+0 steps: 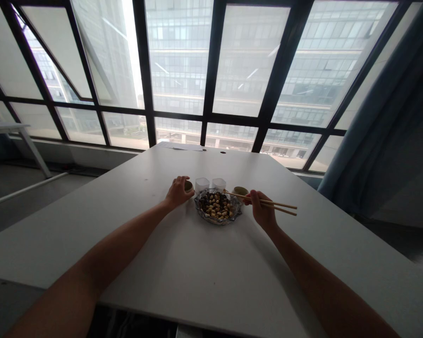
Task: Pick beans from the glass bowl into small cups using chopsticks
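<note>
A glass dish (201,209) of mixed light and dark beans sits in the middle of the white table (183,272). My right hand (262,210) is closed around a pair of wooden chopsticks (268,203), their tips reaching over the dish's right side. My left hand (178,191) rests left of the dish, fingers curled around a small dark cup (188,185). Behind the dish stand two clear cups (201,184), and another small dark cup (240,191) sits at the right.
Large dark-framed windows (211,94) rise beyond the table's far edge. A blue curtain (391,141) hangs at the right. Another white table (7,127) stands at the far left. Papers (183,148) lie at the table's far edge.
</note>
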{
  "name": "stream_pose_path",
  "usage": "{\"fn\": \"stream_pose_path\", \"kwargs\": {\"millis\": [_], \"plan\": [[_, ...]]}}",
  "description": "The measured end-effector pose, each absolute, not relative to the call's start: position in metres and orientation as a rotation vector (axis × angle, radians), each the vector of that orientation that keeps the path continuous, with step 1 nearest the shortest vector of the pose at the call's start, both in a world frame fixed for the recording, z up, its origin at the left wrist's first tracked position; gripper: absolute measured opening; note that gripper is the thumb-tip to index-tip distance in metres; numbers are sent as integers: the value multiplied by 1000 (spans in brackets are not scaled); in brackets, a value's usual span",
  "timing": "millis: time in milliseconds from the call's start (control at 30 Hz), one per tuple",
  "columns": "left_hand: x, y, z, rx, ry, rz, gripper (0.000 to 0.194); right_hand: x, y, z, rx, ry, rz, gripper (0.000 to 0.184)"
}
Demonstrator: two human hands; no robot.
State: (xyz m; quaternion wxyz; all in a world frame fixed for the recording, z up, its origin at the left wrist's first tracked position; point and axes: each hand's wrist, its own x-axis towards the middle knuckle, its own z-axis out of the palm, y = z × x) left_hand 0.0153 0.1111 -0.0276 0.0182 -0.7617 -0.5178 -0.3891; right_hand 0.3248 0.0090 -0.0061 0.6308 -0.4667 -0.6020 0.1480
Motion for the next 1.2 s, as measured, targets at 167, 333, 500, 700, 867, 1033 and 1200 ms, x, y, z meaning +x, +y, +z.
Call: {"fn": "stream_pose_path", "kwargs": {"millis": [167, 333, 500, 700, 867, 1033, 1200], "plan": [[22, 106, -5, -2349, -1825, -1037, 53, 326, 13, -9, -1070, -1377, 318, 54], [57, 99, 23, -2419, -1659, -921, 53, 326, 14, -11, -1061, -1365, 291, 52], [103, 109, 33, -2594, -1545, -712, 63, 327, 12, -10, -1043, -1327, 226, 48], [128, 139, 29, -2679, -1703, -541, 71, 332, 11, -9, -1054, -1318, 185, 45], [126, 146, 27, -2717, -1533, -703, 72, 330, 10, -6, -1047, -1327, 159, 45], [119, 137, 20, -2703, -946, -1055, 71, 326, 1, 0, -1008, -1401, 11, 42], [117, 128, 17, -2754, -829, -1112, 70, 319, -3, 3, -998, -1596, -110, 40]]}}
